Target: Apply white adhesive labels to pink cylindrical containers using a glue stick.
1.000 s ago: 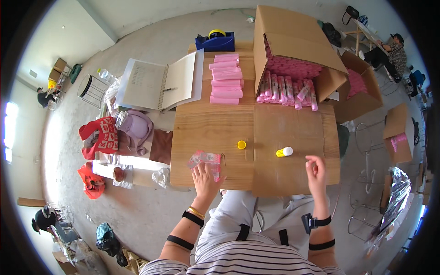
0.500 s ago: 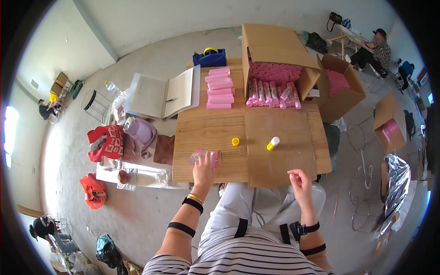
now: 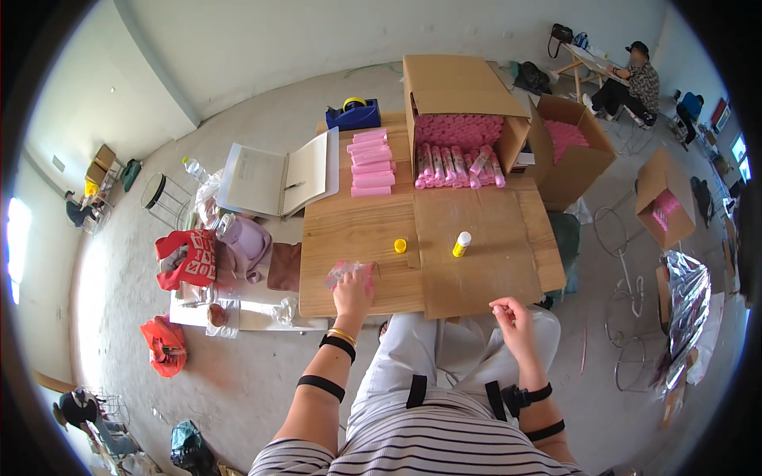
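Note:
My left hand (image 3: 352,295) is at the table's near left edge, fingers bent down onto a small clear-and-pink plastic bag (image 3: 338,274). Its fingertips press into the bag and are partly hidden. My right hand (image 3: 517,324) hovers just off the near edge on the right. Its fingers are loosely bent and a little apart, with nothing visible in them. On the table stand a glue stick (image 3: 460,246) with a yellow body and white top, uncapped, and its yellow cap (image 3: 400,246). Farther back lies a column of pink rolls (image 3: 371,168).
A cardboard box (image 3: 464,79) full of pink rolls lies open toward me at the back. An open notebook (image 3: 309,170) with a pen and a blue tape dispenser (image 3: 352,117) are at the back left. Another box (image 3: 575,151) stands right. A person (image 3: 631,86) sits far right.
The view has shifted slightly, so the table and its things appear a little left. My left hand stays on the plastic bag; my right hand keeps its loose bend off the edge.

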`<state>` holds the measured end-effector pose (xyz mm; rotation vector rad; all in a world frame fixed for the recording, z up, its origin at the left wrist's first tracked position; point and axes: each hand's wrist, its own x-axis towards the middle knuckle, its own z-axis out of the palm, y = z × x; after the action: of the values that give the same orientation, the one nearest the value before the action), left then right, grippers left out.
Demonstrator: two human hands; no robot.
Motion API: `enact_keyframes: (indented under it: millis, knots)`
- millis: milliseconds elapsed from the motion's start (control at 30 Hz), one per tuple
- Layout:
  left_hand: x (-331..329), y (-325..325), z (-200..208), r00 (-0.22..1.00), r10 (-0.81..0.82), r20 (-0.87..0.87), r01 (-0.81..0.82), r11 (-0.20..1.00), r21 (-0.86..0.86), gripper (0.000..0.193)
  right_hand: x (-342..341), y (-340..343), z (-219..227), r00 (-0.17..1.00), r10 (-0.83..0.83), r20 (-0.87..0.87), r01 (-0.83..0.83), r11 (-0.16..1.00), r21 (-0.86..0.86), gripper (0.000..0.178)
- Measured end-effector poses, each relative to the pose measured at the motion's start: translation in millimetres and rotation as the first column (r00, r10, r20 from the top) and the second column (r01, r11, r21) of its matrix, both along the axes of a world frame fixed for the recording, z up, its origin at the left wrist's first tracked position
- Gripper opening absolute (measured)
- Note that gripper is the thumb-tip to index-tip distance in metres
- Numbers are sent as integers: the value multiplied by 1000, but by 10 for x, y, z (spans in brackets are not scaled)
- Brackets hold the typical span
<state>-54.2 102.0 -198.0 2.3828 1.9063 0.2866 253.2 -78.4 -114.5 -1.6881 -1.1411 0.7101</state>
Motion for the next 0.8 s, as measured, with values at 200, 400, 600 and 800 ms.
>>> enact_keyframes:
  millis: [200, 400, 600, 800]
  knots:
    - [-85, 13, 51, 996, 27, 86, -22, 998, -55, 38, 12, -29, -94, 1000, 12, 4, -12, 999, 35, 10]
    - [-102, -74, -154, 999, -43, -24, 44, 997, 58, 40, -9, -29, -69, 999, 38, -9, -38, 999, 18, 10]
    - [-119, -47, -94, 999, 31, 43, -32, 999, 6, 48, -43, -54, -20, 999, 47, -19, -47, 999, 4, 11]
    - [-9, -56, 97, 994, 106, 28, -103, 991, -85, 52, -11, -86, -110, 1000, 29, -7, -29, 999, -29, 11]
